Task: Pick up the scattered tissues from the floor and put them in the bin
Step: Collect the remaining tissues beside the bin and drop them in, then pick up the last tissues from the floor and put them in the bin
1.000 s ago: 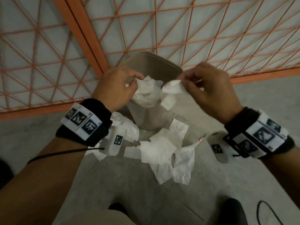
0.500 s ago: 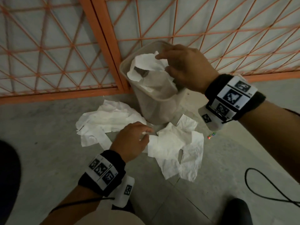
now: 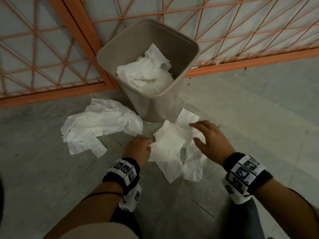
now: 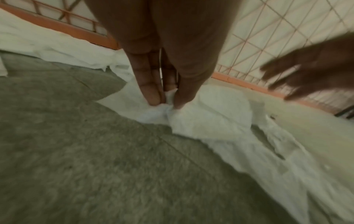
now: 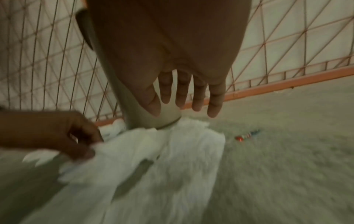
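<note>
A beige bin [image 3: 189, 47] stands against the orange fence with crumpled white tissues [image 3: 146, 73] inside. Two heaps of white tissues lie on the floor before it: a left heap [image 3: 98, 125] and a right heap [image 3: 172, 149]. My left hand [image 3: 139, 149] pinches the left edge of the right heap between thumb and fingers [image 4: 151, 97]. My right hand [image 3: 208, 137] hovers open just above that heap, fingers [image 5: 214, 109] spread and holding nothing. The wrist views show the pinched tissue [image 4: 201, 118] and the same heap [image 5: 153, 159] under the open palm.
An orange metal lattice fence [image 3: 86, 31] runs behind the bin. The floor is grey concrete [image 3: 259, 109]. A small red and green scrap [image 5: 247, 134] lies right of the tissues. My knees and dark shoes sit at the bottom of the head view.
My right hand let go of tissues in the bin and came down over the right heap. My left hand stayed at the floor and now pinches that heap's edge.
</note>
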Tool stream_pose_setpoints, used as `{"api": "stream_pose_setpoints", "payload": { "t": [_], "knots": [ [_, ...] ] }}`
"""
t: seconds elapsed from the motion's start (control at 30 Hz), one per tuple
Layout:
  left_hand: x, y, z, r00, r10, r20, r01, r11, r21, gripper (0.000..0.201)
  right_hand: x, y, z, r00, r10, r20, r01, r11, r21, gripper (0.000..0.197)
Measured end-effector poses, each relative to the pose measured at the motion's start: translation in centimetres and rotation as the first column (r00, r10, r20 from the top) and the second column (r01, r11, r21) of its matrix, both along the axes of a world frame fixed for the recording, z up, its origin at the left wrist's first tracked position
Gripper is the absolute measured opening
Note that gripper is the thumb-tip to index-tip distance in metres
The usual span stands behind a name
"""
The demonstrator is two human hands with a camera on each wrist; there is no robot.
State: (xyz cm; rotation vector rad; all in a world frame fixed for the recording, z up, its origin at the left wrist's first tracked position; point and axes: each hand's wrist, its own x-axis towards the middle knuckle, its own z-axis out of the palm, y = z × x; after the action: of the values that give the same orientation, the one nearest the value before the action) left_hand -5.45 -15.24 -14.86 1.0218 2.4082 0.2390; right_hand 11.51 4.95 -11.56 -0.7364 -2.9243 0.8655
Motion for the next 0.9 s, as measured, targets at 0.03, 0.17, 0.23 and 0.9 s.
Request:
{"api": "stream_pose_setpoints", "payload": {
  "t": [0.03, 0.17, 0.23, 0.9],
  "knots": [
    [0.0, -0.3, 0.6, 1.000, 0.008, 0.018, -0.008, 1.000, 0.011, 0.021, 0.2, -0.3, -1.1, 0.996, 0.034, 0.079, -0.034, 0.999, -0.009, 0.053],
    [-0.6, -2.3, 4.0, 0.994, 0.082, 0.070, -0.089, 0.991, 0.100, 0.008, 0.1, -1.4, -3.8, 0.962, 0.126, 0.241, -0.135, 0.991, 0.018, 0.060],
    [-1.0, -3.6, 6.3, 0.989, 0.106, 0.103, -0.121, 0.982, 0.148, 0.008, -0.1, -1.5, -4.6, 0.960, 0.137, 0.245, -0.161, 0.983, 0.083, 0.053],
    [-5.4, 1.8, 26.8, 0.966, 0.217, -0.143, -0.009, 0.577, 0.817, 0.016, -0.9, -0.8, 6.2, 0.999, -0.003, -0.035, -0.008, 0.953, -0.302, 0.025]
  ]
}}
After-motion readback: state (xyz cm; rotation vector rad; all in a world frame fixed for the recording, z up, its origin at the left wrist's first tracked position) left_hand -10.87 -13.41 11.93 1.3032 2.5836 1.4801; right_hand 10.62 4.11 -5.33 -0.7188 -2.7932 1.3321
